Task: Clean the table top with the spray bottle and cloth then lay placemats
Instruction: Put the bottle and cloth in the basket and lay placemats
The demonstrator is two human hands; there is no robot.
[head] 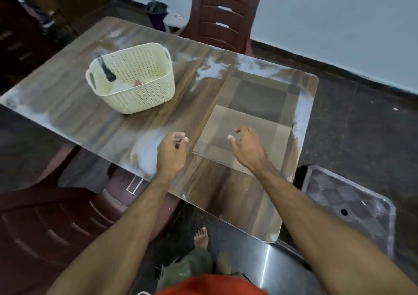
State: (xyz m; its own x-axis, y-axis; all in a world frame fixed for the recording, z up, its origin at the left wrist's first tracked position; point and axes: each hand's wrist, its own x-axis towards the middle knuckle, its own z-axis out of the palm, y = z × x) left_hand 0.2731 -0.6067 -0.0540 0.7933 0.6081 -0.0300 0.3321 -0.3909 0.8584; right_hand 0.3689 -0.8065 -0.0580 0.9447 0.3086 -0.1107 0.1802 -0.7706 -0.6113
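Stretching across the middle of the view, the wood-grain table point(90, 114) serves as the landmark, its glossy top patched with pale glare or smears that I cannot tell apart. On the table's right end lies a woven placemat point(253, 114) in tan and dark brown squares, flat, its right edge near the table's rim. At the table's far side stands a dark red plastic chair point(222, 12), its top cut off by the frame; another chair point(56, 227) sits at the near left corner, partly under the table. Right of the table a low stool point(352, 204) is dim and hard to read. On the table's left half stands a cream perforated basket point(135, 77); a black handle point(105, 67) leans out over its rim, and something white, perhaps a cloth, lies inside, mostly hidden. The right hand point(245, 145) hovers over the placemat's near edge, fingers spread and loosely bent, holding nothing. The left hand point(173, 150) hangs just left of the placemat, fingers curled loosely, also empty.
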